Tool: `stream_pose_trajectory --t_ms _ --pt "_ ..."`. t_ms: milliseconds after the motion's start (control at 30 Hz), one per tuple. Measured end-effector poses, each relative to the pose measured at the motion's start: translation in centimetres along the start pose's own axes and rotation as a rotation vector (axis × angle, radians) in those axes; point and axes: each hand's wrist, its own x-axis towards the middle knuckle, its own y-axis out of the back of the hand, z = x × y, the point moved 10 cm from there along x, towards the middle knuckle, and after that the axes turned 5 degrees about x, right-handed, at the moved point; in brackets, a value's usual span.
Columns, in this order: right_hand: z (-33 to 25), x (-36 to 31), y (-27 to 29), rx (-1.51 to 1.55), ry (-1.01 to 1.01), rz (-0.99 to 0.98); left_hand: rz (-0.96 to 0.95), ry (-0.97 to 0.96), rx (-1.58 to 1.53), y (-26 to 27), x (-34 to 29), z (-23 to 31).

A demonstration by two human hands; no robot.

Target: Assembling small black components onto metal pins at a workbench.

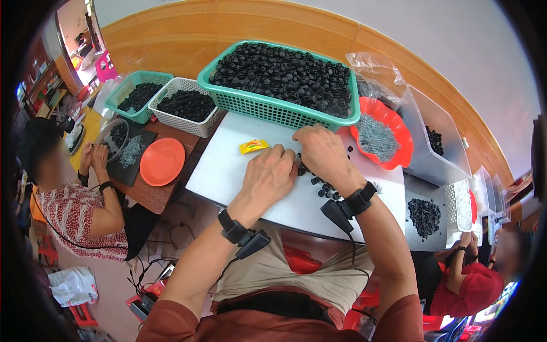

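My left hand (268,174) and my right hand (323,154) rest close together on a white board (228,171) on my lap, knuckles up, fingers curled over small black plastic parts (325,187). What the fingertips pinch is hidden. Loose black parts lie scattered under and beside my right hand. Just beyond the hands stands a large green basket (273,108) heaped with black caps (285,71). A red scalloped dish (399,128) with small grey metal pieces (376,137) sits to the right. Both wrists wear black bands with cables.
A small yellow packet (253,146) lies left of my hands. At left a person works at a low table with an orange plate (162,161), a white basket (188,122) and a green basket (128,91). Another person in red (473,279) sits at right beside a clear bin (433,142).
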Motion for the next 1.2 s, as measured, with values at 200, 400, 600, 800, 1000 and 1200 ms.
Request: stream_pose_trajectory --t_ms 200,400,600,800,1000,1200 --pt "0.2 -0.2 -0.4 -0.007 -0.024 -0.007 -0.001 0.001 -0.001 0.0 -0.1 -0.2" --pt "1.3 -0.3 0.1 0.079 -0.109 0.024 0.014 -0.006 -0.014 0.1 -0.1 -0.1" --pt "1.6 -0.6 0.5 0.092 -0.142 0.024 0.011 0.002 0.004 0.0 -0.1 -0.3" --pt "1.7 -0.6 0.5 0.066 -0.133 0.049 0.026 -0.018 0.001 0.2 -0.1 -0.1" --pt "1.6 -0.6 0.5 0.097 -0.12 0.059 0.03 -0.015 0.002 0.1 -0.2 -0.1" --pt "2.4 -1.5 0.7 0.124 -0.181 0.056 0.009 0.0 0.001 -0.1 -0.1 -0.1"
